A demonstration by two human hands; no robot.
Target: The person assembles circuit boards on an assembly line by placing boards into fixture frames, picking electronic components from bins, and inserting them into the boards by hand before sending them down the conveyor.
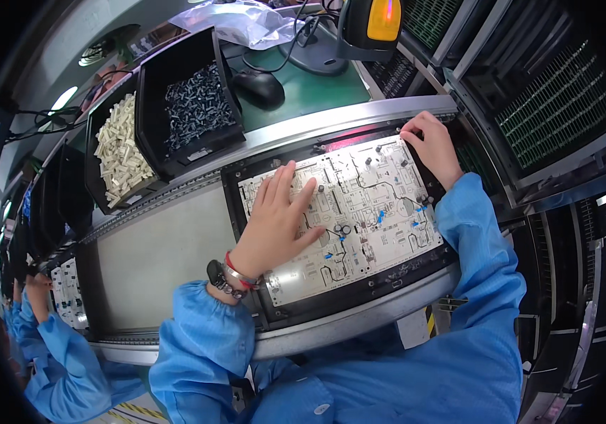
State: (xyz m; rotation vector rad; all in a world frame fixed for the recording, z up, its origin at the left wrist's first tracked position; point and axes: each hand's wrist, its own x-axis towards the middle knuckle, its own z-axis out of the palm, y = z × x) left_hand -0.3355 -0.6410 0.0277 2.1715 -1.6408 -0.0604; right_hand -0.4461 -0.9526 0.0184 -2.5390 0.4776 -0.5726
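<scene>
Two metal rails (359,311) are flanking the black frame (388,280), and inside it the white board (352,201) is lying right before the person. The work is looking like a settling or placing step: one hand is steadying, the other attending to the board's far right corner. The next move is probably calling for a light, exact touch there while the board is staying put.

The left hand (275,219) is lying palm down on the left part, fingers spreading wide, gripping nothing. The right hand (435,148) is reaching that corner, angling inward, its grip narrowing to thumb and forefinger; whether they're pinching anything, I cannot tell. Small blue parts (381,216) are standing mid-board.
</scene>
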